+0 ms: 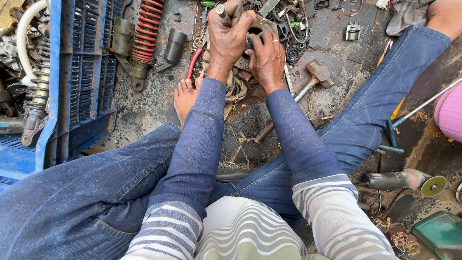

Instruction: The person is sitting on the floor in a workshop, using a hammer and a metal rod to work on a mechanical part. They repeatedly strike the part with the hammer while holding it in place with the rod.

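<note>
Here, at the far middle of the scene, both hands work together on a greasy dark metal part with a round opening point(254, 32) that sits on the grimy concrete floor point(159, 96), on top of a crumpled brown rag point(236, 89). The left hand point(227, 41) has its fingers point(236, 9) curled tightly around a short grey metal rod point(223, 14), which stands tilted above the part. The right hand point(266, 58), wearing a ring, lies just beside the left one, its fingers bent and pressed over the part, gripping it from the right. Both arms wear dark blue sleeves, and the legs in blue jeans spread to either side of the work. A bare foot point(185, 96) rests on the floor just near of the left hand, close to the rag. Just right of the hands lies a rusty hammer with a metal handle point(313, 79). Further left, a red coil-spring shock absorber point(142, 38) lies beside a blue plastic crate point(77, 82). At the near right, an angle grinder with a green disc point(409, 180) rests on the floor, well apart from the hands. Small nuts, rings and scrap lie scattered at the far side around the part.
</note>
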